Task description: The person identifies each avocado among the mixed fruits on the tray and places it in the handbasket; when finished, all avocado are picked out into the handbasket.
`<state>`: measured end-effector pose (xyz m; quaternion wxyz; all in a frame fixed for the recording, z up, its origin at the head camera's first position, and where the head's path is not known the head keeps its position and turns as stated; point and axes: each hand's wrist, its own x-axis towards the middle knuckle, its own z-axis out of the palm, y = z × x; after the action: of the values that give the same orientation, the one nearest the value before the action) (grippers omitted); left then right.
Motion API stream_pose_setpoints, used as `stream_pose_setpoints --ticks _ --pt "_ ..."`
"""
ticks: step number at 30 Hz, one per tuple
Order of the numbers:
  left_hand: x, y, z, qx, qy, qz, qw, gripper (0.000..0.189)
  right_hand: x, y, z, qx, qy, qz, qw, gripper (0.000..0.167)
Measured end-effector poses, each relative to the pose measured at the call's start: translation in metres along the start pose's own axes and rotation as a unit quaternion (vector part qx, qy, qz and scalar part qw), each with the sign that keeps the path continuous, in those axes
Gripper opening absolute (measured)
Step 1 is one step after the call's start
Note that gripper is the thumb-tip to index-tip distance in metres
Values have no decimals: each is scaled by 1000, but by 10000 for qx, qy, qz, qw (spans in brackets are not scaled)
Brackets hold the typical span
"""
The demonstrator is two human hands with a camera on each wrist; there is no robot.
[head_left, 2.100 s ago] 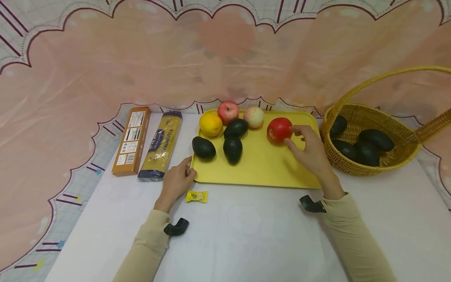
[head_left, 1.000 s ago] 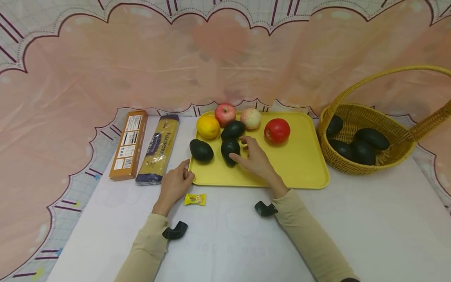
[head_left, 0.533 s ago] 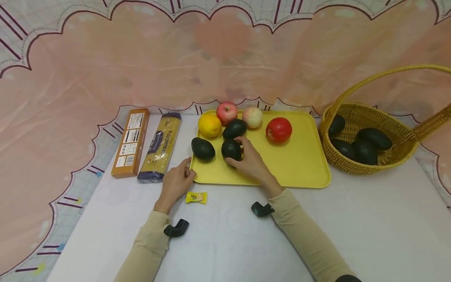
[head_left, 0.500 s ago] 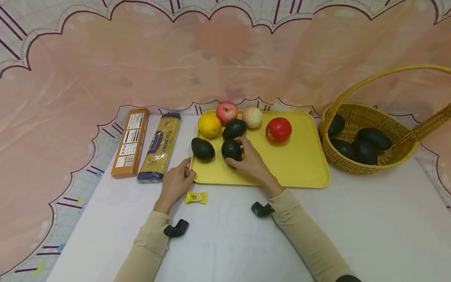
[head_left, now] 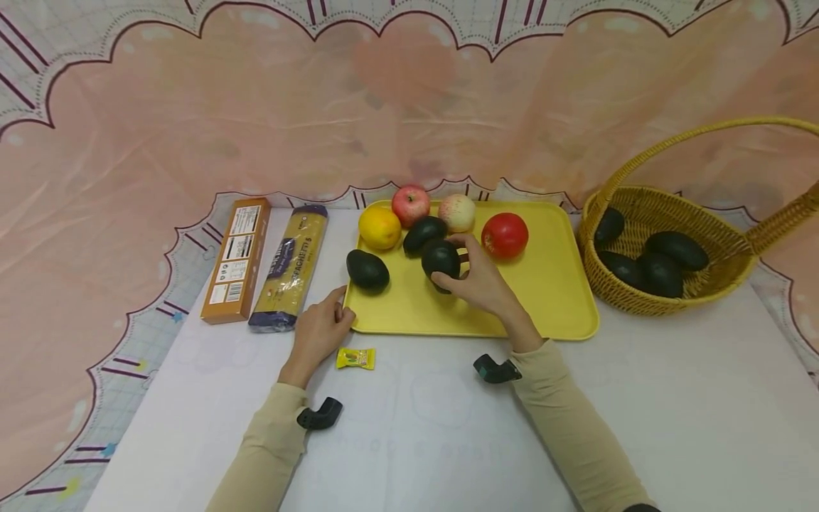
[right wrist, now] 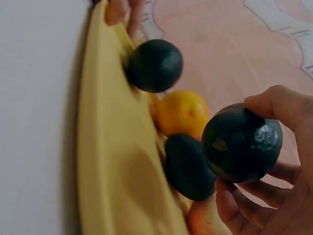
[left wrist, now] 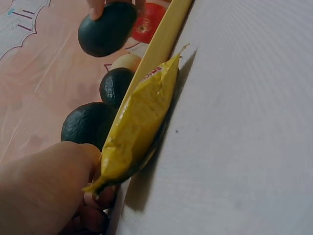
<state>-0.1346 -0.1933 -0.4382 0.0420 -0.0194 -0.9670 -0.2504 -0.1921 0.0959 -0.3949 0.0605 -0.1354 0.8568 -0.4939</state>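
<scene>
In my right hand [head_left: 481,279] is a dark green avocado [head_left: 440,263], held between thumb and fingers. The right wrist view shows this avocado [right wrist: 243,143] raised above the yellow tray [right wrist: 115,147]. My left hand [head_left: 322,328] grips the left edge of the tray [head_left: 512,306] near its front corner. Two more avocados lie on the tray, one avocado [head_left: 367,271] near the left rim and another avocado [head_left: 425,235] farther back. Around them are an orange-yellow lemon-like fruit [head_left: 380,227], a pink apple [head_left: 411,205], a pale peach [head_left: 457,212] and a red tomato-like fruit [head_left: 505,236].
A wicker basket [head_left: 640,307] with a tall handle stands at the right and holds several avocados [head_left: 662,274]. To the left lie a spaghetti packet [head_left: 291,270] and an orange-brown box [head_left: 237,259]. A small yellow wrapped candy [head_left: 355,358] lies before the tray.
My right hand came over from the red fruit, took hold of the front middle avocado and lifted it, shifting slightly right. The left hand stays at the tray edge.
</scene>
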Motion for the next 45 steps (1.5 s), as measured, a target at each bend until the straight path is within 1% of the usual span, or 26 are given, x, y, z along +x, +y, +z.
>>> stream_pose_setpoints --ticks 8,15,22,25,33,40,45 --pt "0 1 0 52 -32 37 10000 48 -6 -3 -24 194 362 -53 9991 69" --pt "1 0 0 62 -18 62 10000 48 -8 -3 -39 85 453 -42 9989 69" --pt "0 0 0 85 11 91 9999 47 -12 -1 -55 217 716 130 9971 70" --pt "0 1 -1 103 1 82 9999 47 -13 1 -62 263 801 138 9963 71" --pt "0 2 -1 112 0 87 9999 47 -18 6 -78 301 1120 -67 9932 66" --pt "0 1 -1 85 16 119 9999 47 -24 7 -90 397 1223 62 9917 66" --pt "0 2 -1 81 -8 91 9999 47 -28 8 -98 460 1379 17 9894 66"
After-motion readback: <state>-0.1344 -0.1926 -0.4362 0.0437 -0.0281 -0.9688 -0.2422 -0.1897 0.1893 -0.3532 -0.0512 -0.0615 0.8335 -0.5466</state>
